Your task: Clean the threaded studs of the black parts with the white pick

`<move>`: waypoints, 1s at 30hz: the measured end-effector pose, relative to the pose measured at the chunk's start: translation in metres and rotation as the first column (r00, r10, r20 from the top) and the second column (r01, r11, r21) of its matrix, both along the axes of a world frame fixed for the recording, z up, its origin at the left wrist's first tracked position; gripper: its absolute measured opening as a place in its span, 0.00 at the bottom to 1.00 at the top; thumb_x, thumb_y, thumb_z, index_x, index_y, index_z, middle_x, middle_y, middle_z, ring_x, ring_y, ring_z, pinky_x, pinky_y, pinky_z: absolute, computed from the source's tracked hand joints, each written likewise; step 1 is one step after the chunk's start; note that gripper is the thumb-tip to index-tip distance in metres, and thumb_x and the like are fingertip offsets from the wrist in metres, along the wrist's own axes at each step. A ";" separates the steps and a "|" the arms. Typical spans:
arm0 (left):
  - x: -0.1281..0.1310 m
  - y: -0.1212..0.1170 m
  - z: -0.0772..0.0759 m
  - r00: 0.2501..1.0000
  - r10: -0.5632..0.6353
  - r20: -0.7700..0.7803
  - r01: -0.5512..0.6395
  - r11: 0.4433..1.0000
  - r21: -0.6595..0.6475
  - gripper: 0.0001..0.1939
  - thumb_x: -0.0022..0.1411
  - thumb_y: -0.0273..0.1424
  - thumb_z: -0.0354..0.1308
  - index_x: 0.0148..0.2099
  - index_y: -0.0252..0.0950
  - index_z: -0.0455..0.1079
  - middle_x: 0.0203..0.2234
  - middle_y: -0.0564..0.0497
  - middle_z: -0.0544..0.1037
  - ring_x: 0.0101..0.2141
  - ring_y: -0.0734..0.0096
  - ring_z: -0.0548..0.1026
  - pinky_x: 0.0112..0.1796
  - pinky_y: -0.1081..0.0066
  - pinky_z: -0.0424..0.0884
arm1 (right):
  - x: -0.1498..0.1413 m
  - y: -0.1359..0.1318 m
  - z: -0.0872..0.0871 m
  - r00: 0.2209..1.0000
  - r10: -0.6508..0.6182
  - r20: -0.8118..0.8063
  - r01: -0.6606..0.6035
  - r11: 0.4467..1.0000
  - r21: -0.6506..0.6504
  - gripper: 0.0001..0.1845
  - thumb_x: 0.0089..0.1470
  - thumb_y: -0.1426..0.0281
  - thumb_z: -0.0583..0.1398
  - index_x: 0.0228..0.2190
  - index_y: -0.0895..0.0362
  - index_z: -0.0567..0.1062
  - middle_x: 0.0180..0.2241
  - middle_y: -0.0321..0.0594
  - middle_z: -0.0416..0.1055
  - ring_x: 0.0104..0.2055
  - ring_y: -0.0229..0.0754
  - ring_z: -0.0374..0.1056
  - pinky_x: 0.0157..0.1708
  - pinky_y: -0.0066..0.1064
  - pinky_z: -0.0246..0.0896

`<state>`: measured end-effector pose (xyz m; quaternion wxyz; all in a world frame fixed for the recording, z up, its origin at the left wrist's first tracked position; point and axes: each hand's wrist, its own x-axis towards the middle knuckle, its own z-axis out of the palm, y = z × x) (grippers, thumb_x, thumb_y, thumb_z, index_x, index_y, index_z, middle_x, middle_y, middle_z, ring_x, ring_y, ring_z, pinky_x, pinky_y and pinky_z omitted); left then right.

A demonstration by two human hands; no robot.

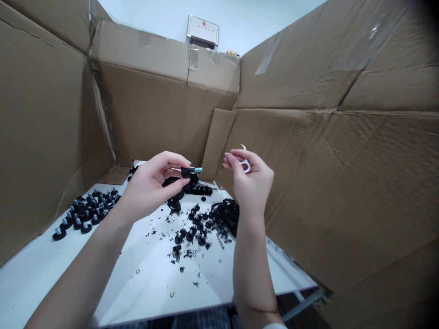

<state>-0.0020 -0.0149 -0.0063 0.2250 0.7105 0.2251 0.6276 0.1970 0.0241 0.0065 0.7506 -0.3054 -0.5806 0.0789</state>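
My left hand (151, 185) pinches a black knob with a silver threaded stud (185, 172) between thumb and fingers, raised above the table. The stud points right, toward my other hand. A small white curved piece with a loop (246, 165) is held in my right hand (253, 176), whose fingers are closed around it; its exact kind is partly hidden. The two hands are apart, at about the same height. Below them lie several loose black knobs (190, 234) with studs, mixed with small rings and black scraps.
Rows of black studded knobs (85, 212) stand at the left of the white table (137, 292). A dark heap of black parts (226, 212) lies at right. Cardboard walls (154, 109) enclose the back and both sides. A framed certificate (203, 29) hangs behind.
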 end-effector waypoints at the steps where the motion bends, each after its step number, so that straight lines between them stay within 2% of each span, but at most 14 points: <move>1: 0.001 0.000 0.000 1.000 0.004 0.016 -0.004 1.000 -0.002 0.08 0.56 0.25 0.64 0.39 0.37 0.72 0.41 0.50 0.76 0.41 0.70 0.76 0.45 0.70 0.75 | -0.002 -0.001 -0.001 0.999 0.042 0.018 -0.043 0.999 0.032 0.06 0.50 0.71 0.64 0.33 0.55 0.79 0.31 0.37 0.80 0.33 0.40 0.78 0.35 0.34 0.77; 3: 0.003 0.000 0.000 0.998 -0.004 0.070 0.006 0.999 -0.034 0.07 0.57 0.25 0.63 0.38 0.37 0.71 0.41 0.51 0.74 0.39 0.72 0.77 0.44 0.71 0.76 | -0.005 -0.004 -0.003 0.991 0.104 0.079 -0.111 0.990 0.082 0.10 0.54 0.73 0.61 0.39 0.54 0.78 0.38 0.38 0.80 0.37 0.39 0.78 0.40 0.35 0.78; 6: 0.007 -0.002 0.001 0.989 -0.025 0.144 0.041 0.993 -0.109 0.08 0.55 0.25 0.65 0.38 0.37 0.71 0.41 0.51 0.74 0.38 0.73 0.78 0.43 0.72 0.76 | -0.010 -0.013 -0.005 0.966 0.124 0.228 -0.151 0.983 0.105 0.13 0.59 0.73 0.57 0.43 0.50 0.78 0.39 0.36 0.80 0.38 0.37 0.78 0.43 0.35 0.76; 11: 0.014 -0.003 0.002 0.982 -0.021 0.188 0.043 0.992 -0.118 0.06 0.55 0.28 0.65 0.36 0.35 0.72 0.41 0.50 0.75 0.37 0.72 0.77 0.43 0.70 0.76 | -0.017 -0.024 -0.003 0.906 0.051 0.419 -0.152 0.966 0.211 0.15 0.60 0.69 0.58 0.46 0.42 0.78 0.39 0.34 0.76 0.35 0.34 0.74 0.36 0.32 0.73; 14: 0.016 -0.004 0.000 0.975 -0.008 0.223 0.037 0.991 -0.128 0.09 0.54 0.28 0.66 0.39 0.36 0.72 0.39 0.51 0.76 0.38 0.73 0.77 0.43 0.71 0.76 | -0.021 -0.029 -0.003 0.901 0.001 0.433 -0.136 0.950 0.280 0.14 0.59 0.71 0.59 0.44 0.44 0.78 0.38 0.35 0.74 0.36 0.34 0.73 0.32 0.29 0.71; 17: 0.018 -0.006 0.000 0.966 0.012 0.258 0.036 0.983 -0.181 0.16 0.52 0.27 0.68 0.44 0.37 0.71 0.39 0.51 0.76 0.38 0.73 0.77 0.42 0.72 0.76 | -0.023 -0.034 -0.003 0.917 0.002 0.398 -0.119 0.956 0.269 0.11 0.58 0.73 0.59 0.41 0.49 0.79 0.36 0.36 0.77 0.35 0.35 0.74 0.32 0.30 0.71; 22: 0.019 -0.008 0.003 0.968 0.101 0.230 -0.069 0.987 -0.144 0.11 0.52 0.28 0.67 0.39 0.35 0.74 0.41 0.49 0.74 0.37 0.73 0.76 0.41 0.73 0.75 | -0.026 -0.040 -0.002 0.894 -0.001 0.449 -0.105 0.972 0.212 0.05 0.58 0.73 0.59 0.31 0.54 0.75 0.30 0.35 0.76 0.31 0.34 0.73 0.33 0.28 0.70; 26: 0.019 -0.009 0.004 0.969 0.116 0.218 -0.089 0.988 -0.128 0.10 0.53 0.28 0.67 0.39 0.36 0.74 0.40 0.50 0.74 0.36 0.74 0.76 0.40 0.74 0.75 | -0.027 -0.039 -0.001 0.878 -0.071 0.474 -0.048 0.971 0.233 0.06 0.59 0.73 0.58 0.30 0.54 0.73 0.29 0.34 0.75 0.30 0.33 0.71 0.31 0.28 0.68; 30: 0.019 -0.010 0.004 0.969 0.133 0.206 -0.108 0.986 -0.126 0.10 0.53 0.29 0.67 0.39 0.36 0.73 0.40 0.50 0.75 0.36 0.74 0.76 0.40 0.73 0.75 | -0.027 -0.037 -0.001 0.877 -0.064 0.475 -0.056 0.970 0.236 0.06 0.59 0.73 0.57 0.30 0.54 0.73 0.29 0.34 0.76 0.30 0.33 0.71 0.32 0.28 0.68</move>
